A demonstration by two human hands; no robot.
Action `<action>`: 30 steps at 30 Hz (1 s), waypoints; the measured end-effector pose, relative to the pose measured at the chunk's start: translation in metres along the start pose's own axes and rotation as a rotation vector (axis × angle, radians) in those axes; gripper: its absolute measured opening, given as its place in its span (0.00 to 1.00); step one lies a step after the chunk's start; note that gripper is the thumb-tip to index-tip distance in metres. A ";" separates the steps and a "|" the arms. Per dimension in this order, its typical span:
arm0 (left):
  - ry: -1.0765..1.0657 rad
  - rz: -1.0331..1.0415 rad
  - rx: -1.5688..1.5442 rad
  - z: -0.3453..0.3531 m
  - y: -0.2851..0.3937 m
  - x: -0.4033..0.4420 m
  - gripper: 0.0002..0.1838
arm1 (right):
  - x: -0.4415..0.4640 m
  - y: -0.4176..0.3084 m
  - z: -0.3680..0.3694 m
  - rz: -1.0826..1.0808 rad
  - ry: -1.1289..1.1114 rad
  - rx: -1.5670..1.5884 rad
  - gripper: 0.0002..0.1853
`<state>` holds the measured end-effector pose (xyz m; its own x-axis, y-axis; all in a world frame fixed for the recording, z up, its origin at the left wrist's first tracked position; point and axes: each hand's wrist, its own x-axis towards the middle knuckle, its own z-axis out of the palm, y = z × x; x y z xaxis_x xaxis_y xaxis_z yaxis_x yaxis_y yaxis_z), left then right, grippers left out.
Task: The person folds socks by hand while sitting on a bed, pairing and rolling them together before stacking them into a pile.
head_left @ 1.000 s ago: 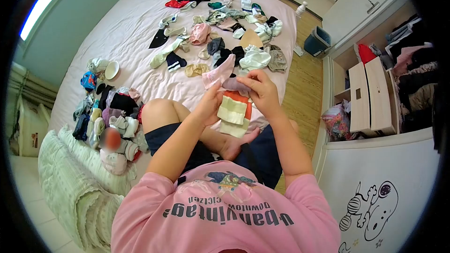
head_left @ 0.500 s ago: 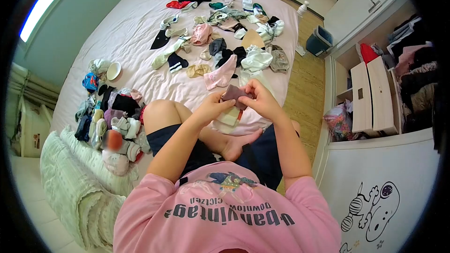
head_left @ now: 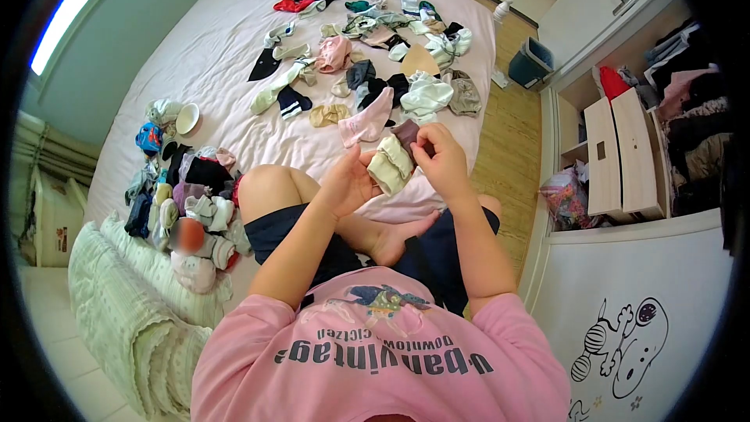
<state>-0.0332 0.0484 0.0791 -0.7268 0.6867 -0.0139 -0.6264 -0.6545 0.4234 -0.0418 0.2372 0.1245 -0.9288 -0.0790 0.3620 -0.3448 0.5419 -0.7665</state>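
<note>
In front of my crossed legs a cream sock (head_left: 391,168) hangs between my hands, bunched in folds. A mauve sock part (head_left: 406,134) shows at its upper right; whether the two are one piece I cannot tell. My left hand (head_left: 350,181) holds the cream sock's left side, thumb raised and the other fingers partly hidden behind the cloth. My right hand (head_left: 441,160) pinches the mauve cloth between thumb and fingertips. Just beyond them lies a pink sock (head_left: 367,119) on the bed, with a white bunched sock (head_left: 426,98) to its right.
Loose socks are scattered over the pink bedsheet (head_left: 211,55). To my left sit a pile of bundled socks (head_left: 205,176), a white bowl (head_left: 187,119) and a folded quilt (head_left: 133,328). At right are a wardrobe drawer (head_left: 617,156) and a bin (head_left: 531,62).
The cream cloth has come up from below and now shows broadly between my hands. My left hand has moved slightly down-left, and my right hand has shifted right with the mauve cloth.
</note>
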 end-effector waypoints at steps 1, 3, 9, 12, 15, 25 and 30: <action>0.001 0.022 0.032 0.002 -0.001 0.001 0.33 | 0.000 -0.006 0.000 -0.047 0.012 -0.119 0.06; -0.004 0.065 0.106 0.007 0.000 0.000 0.28 | -0.002 -0.010 0.001 -0.151 0.027 -0.200 0.07; 0.154 0.173 0.324 0.005 -0.003 0.001 0.21 | -0.009 -0.026 0.011 -0.261 -0.033 -0.309 0.12; 0.343 0.191 0.369 0.009 -0.008 0.004 0.19 | -0.016 -0.030 0.018 -0.249 -0.087 -0.336 0.14; 0.474 0.224 0.464 0.005 -0.015 0.005 0.16 | -0.019 -0.027 0.024 -0.307 -0.064 -0.375 0.13; 0.415 0.427 0.633 -0.003 -0.029 0.013 0.15 | -0.025 -0.014 0.034 -0.223 -0.004 -0.401 0.14; 0.536 0.511 0.556 -0.012 -0.029 0.014 0.12 | -0.026 -0.008 0.035 -0.104 -0.091 -0.314 0.10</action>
<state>-0.0288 0.0731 0.0563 -0.9975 0.0277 -0.0643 -0.0696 -0.4961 0.8655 -0.0193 0.2058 0.1026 -0.9040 -0.2143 0.3699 -0.3930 0.7570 -0.5219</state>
